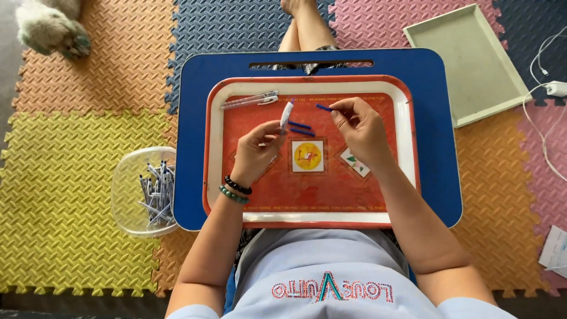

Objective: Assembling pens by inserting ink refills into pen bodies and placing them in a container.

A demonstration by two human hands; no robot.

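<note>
Foam floor mats surround a blue lap table (434,147) with an orange tray (307,195) — left hand (257,150) pinches a white pen barrel (286,114), right hand (360,130) pinches a blue pen part (323,107).

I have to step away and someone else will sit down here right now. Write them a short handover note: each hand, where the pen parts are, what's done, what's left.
Left hand: pinches a white pen barrel over the red tray.
Right hand: pinches a thin blue refill, apart from the barrel.
On the tray: two more blue refills by the barrel, and clear pens at the far left corner.
Clear tub on the mat, left of the blue lap desk: full of pens.
Done: apparently the pens in the tub.
Left: likely the refill into the barrel, then the two loose refills.
</note>
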